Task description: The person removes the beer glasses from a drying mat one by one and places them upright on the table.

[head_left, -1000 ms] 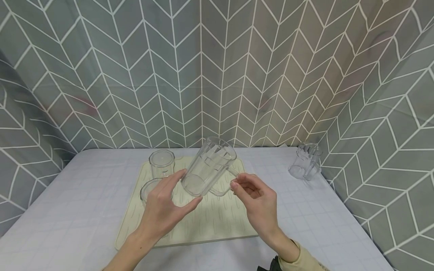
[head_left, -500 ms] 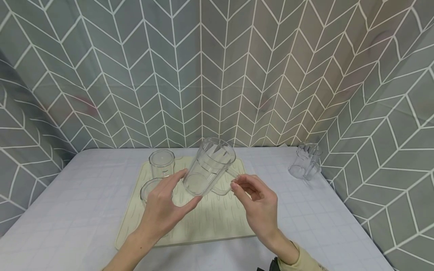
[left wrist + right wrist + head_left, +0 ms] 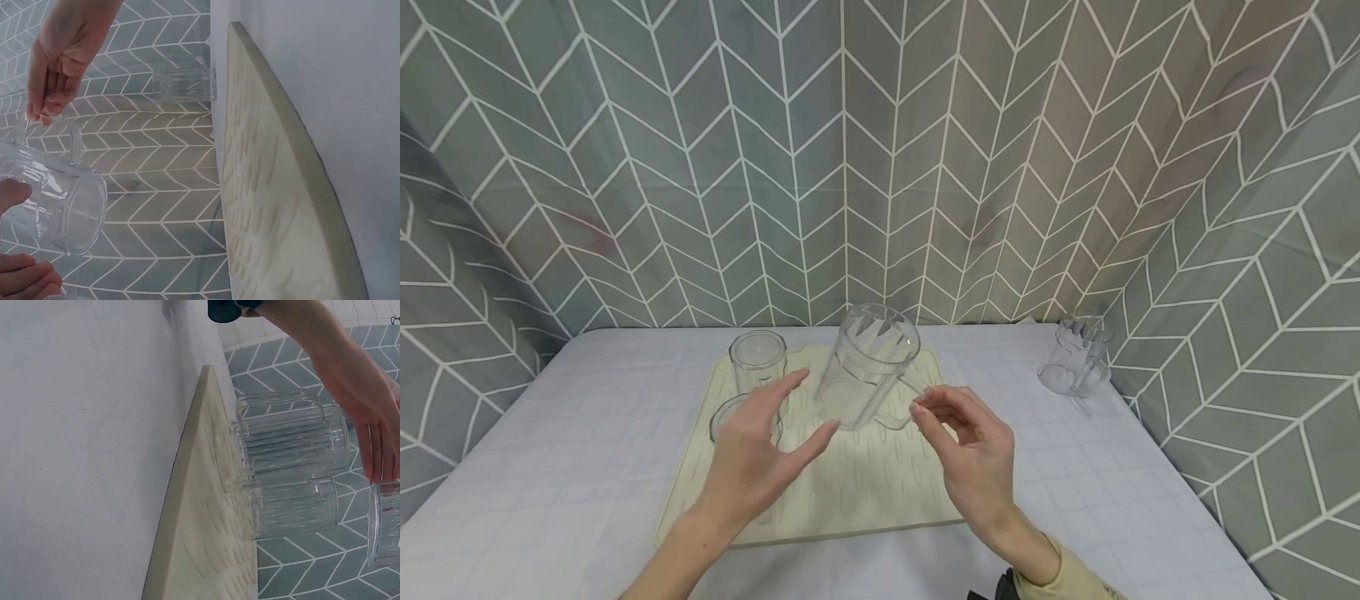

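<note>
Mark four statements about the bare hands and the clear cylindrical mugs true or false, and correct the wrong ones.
1. The right hand holds a tilted, clear, cylindrical mug by its handle. True.
2. The left hand is clenched into a fist. False: its thumb and fingers are spread apart.
3. Two other clear mugs are on the cream, textured mat. True.
4. The far-right clear mug is on the mat. False: it sits on the white cloth.

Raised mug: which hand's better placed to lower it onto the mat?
Right, probably: the right hand pinches the mug by its handle above the mat. The left hand is open beside the mug's base; whether it touches is unclear.
</note>
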Tool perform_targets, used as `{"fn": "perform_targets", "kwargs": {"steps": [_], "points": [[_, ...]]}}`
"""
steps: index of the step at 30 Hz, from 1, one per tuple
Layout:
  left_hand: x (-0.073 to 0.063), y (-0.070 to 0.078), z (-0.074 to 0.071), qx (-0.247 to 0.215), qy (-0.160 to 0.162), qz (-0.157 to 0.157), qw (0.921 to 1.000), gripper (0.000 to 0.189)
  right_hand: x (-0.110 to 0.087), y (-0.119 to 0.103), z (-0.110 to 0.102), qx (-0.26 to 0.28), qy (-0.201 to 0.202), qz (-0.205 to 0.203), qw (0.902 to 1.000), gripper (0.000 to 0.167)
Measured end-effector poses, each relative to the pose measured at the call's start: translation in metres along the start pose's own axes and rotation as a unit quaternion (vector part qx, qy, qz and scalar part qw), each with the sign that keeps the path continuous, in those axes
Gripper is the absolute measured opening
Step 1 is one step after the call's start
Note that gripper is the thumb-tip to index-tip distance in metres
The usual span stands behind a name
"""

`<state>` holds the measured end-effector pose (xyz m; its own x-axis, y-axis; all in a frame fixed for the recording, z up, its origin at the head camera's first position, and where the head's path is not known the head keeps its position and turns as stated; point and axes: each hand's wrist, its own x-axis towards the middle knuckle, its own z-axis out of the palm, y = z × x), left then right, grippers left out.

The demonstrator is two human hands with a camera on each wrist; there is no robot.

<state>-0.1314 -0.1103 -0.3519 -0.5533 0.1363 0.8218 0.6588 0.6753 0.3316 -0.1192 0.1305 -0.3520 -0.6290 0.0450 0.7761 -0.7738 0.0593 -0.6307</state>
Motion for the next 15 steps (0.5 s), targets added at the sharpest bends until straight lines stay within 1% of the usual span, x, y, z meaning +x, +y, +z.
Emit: {"fn": "perform_targets", "kwargs": {"steps": [3,6,9,13,15], "points": [[0.003,-0.002,-0.005,-0.003,0.015,-0.005,0.9999,0.061,0.0,0.0,0.001,-0.002,-0.001,-0.008,1.0,0.018],[0.005,-0.006,-0.011,-0.005,0.028,-0.02,0.9994,0.057,0.001,0.001,0.001,-0.007,0.001,-0.013,0.9999,0.02],[0.008,-0.011,-0.017,-0.017,0.044,-0.038,0.9982,0.053,0.001,0.002,0.001,-0.015,0.004,-0.015,0.9998,0.021],[0.012,-0.018,-0.027,-0.036,0.064,-0.075,0.9945,0.046,0.001,0.003,0.001,-0.023,0.007,-0.018,0.9995,0.021],[0.015,-0.022,-0.033,-0.053,0.068,-0.106,0.9906,0.041,0.001,0.003,0.002,-0.027,0.007,-0.019,0.9994,0.021]]}}
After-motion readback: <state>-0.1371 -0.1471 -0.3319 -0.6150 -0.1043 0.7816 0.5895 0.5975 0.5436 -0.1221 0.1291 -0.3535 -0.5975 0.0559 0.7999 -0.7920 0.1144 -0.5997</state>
